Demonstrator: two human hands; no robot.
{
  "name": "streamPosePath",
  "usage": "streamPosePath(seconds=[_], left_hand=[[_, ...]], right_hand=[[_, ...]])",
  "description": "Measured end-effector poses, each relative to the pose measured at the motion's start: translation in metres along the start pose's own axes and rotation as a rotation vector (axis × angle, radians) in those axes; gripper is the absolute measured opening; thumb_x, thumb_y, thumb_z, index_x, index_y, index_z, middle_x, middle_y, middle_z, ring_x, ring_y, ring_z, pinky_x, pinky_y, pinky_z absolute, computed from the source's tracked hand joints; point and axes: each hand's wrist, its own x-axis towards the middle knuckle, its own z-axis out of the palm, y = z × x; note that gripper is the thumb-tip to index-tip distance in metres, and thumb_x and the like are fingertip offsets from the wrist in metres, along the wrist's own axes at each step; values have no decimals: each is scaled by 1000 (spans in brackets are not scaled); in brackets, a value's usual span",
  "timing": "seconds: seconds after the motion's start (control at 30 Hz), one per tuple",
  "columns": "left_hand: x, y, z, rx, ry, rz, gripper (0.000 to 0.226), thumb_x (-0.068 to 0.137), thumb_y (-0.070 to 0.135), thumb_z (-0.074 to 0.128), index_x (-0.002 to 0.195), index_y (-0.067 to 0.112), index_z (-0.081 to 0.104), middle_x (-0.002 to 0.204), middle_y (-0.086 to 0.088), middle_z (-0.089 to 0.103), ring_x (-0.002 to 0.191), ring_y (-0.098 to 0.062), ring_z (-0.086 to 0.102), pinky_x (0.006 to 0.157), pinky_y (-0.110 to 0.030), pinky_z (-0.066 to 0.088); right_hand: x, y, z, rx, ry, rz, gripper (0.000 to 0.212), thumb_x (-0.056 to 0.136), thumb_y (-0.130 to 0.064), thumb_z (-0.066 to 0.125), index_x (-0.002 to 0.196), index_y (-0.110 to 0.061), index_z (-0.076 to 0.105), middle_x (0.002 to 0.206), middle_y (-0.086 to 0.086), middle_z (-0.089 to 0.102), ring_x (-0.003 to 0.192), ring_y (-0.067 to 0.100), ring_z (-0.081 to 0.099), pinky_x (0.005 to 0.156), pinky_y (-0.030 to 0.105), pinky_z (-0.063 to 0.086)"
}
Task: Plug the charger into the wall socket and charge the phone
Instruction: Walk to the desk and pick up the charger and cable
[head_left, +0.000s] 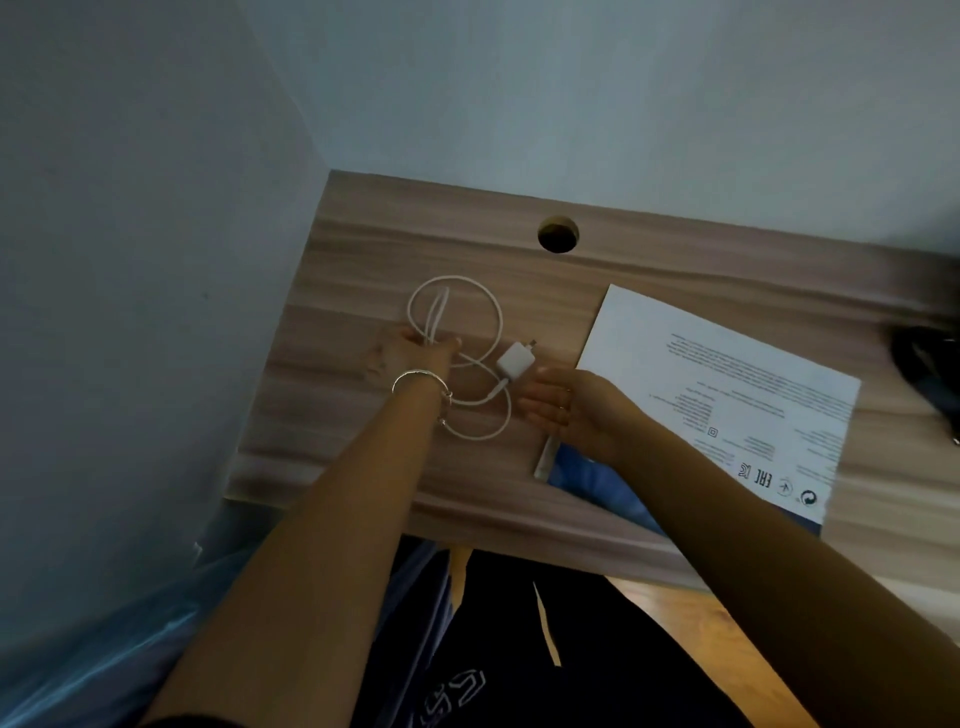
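On the desk (363, 249), left hand (415, 353) grips the cable (457, 301); right hand (566, 410) lies open beside the charger (514, 358).

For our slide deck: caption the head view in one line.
Left hand grips the white cable; right hand reaches the charger on the desk.

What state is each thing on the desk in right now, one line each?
Charger: lying on the desk, unplugged, cable attached.
Cable: loosely looped on the desk, part pinched by the left hand.
Right hand: open, beside the charger, holding nothing.
Printed sheet: flat on the desk.
Cable hole: empty.
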Motion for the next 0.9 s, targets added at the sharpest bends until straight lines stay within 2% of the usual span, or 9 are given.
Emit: streamPosePath(seconds=[0.07,0.17,0.2,0.3,0.4,0.57,0.63,0.77,0.9], left_hand=[[-3,1,-2,133,36,70,35,67,12,74,99,1,65,87,-11,65,74,-22,55,57,-9,31],[-5,-4,-5,232,61,171,27,68,7,67,94,3,63,92,-14,68,91,-31,62,85,-29,45],[-4,-6,-6,220,53,189,30,68,4,64,98,3,62,97,-17,68,95,-33,62,89,-35,46],[-2,-13,-8,191,21,218,35,67,-4,61,101,2,59,97,-17,68,91,-32,64,78,-32,49],[0,-16,-11,209,-22,221,37,66,-5,63,101,2,55,94,-18,69,88,-33,65,78,-39,52],[-6,-17,-10,167,-90,198,34,65,-3,69,92,7,53,92,-20,69,83,-31,65,75,-40,53],[-7,-17,-6,159,-140,165,31,65,-3,69,94,0,57,93,-20,69,84,-31,65,76,-41,54],[-3,-9,3,144,-229,80,35,64,15,71,95,0,69,93,-19,71,89,-31,67,82,-45,55],[4,-1,12,164,-254,56,39,72,24,73,101,-2,67,101,-21,69,97,-32,66,87,-44,52]], right_hand=[[1,-3,1,51,-17,14,19,92,-17,53,108,-8,59,103,14,64,93,24,64,72,28,54],[0,-6,4,80,-24,10,38,91,-17,54,127,-6,50,105,15,64,95,25,63,72,28,54],[0,-8,5,72,-25,5,41,91,-18,54,130,-6,48,108,16,63,97,25,63,73,29,53],[-1,-11,7,52,-27,2,50,90,-22,56,135,-2,44,126,21,56,105,28,59,77,30,52],[0,-12,8,46,-30,-1,52,90,-24,56,135,-1,44,133,21,51,110,29,56,80,32,51],[3,-15,8,23,-21,7,45,92,-27,53,129,-2,47,133,20,51,115,30,54,89,36,48],[4,-17,9,11,-19,13,40,94,-31,50,123,-3,49,130,20,52,114,30,54,90,37,47],[6,-22,11,-1,-9,28,41,97,-35,43,124,-5,48,125,20,53,109,29,55,91,38,46],[6,-23,9,-25,-16,17,37,97,-35,43,120,-6,50,120,17,55,103,27,57,92,39,46]])
